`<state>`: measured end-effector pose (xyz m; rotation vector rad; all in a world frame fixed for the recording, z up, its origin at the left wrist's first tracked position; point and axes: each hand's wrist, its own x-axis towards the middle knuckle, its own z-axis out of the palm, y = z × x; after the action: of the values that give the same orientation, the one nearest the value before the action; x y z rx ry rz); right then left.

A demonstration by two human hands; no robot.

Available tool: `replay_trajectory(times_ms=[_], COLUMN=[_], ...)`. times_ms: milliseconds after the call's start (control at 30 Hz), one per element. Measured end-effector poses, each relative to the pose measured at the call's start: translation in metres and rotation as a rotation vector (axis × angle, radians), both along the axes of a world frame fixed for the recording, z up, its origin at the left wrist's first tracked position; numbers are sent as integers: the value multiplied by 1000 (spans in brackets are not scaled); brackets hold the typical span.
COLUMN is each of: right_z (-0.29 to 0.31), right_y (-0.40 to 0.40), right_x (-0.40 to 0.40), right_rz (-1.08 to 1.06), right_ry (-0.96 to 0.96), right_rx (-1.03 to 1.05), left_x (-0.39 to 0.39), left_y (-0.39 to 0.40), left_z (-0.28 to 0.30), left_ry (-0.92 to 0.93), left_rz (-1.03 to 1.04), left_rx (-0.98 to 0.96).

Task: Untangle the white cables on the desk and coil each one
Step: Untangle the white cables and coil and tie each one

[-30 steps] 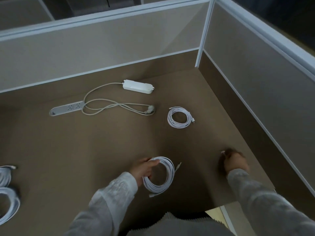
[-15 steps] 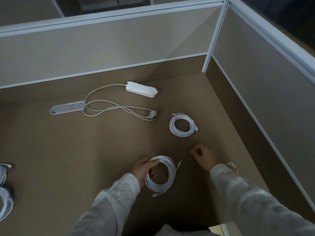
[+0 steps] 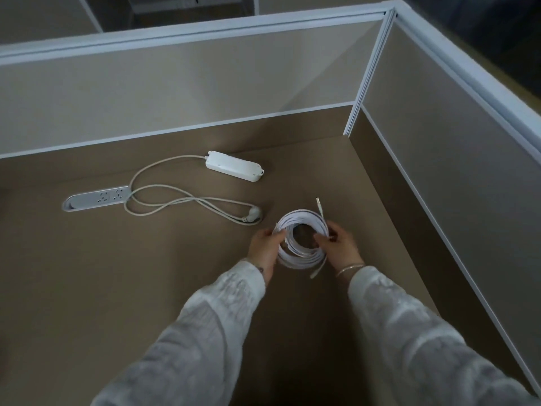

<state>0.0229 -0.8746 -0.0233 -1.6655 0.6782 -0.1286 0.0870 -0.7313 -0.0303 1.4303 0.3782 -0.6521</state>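
Observation:
A white cable wound into a round coil (image 3: 295,257) is held just above the brown desk (image 3: 146,288), in front of me. My left hand (image 3: 265,247) grips the coil's left side. My right hand (image 3: 339,247) grips its right side, with fingers curled into the coil's centre. One cable end (image 3: 319,207) sticks up past the coil's far edge and another end (image 3: 317,271) hangs down at its near right. The held coil covers the spot where a smaller coil lay, and I cannot make that one out separately.
A white power strip (image 3: 234,166) lies at the back, its grey cord (image 3: 175,202) looping to a plug (image 3: 253,215) just left of the coil. A grey socket panel (image 3: 96,197) is set into the desk. Beige partition walls (image 3: 439,171) close off the back and right.
My right hand came in from the right and took hold of the coil. Both hands carried the coil away from me, over the place where the smaller coil lay.

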Motion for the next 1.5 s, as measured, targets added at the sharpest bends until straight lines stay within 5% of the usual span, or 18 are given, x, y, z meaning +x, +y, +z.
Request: replay_trajectory(times_ms=[400, 700, 1500], right_z=[-38, -39, -20], right_y=[-32, -6, 341], right_x=[40, 27, -41], right_rz=[131, 145, 738], right_ry=[297, 400, 350], right_rx=[-401, -341, -288], left_x=[31, 23, -111], left_y=[-31, -2, 371], left_z=[-33, -38, -34], left_ry=[-112, -22, 16], left_rz=[-270, -307, 170], left_rx=[493, 467, 423])
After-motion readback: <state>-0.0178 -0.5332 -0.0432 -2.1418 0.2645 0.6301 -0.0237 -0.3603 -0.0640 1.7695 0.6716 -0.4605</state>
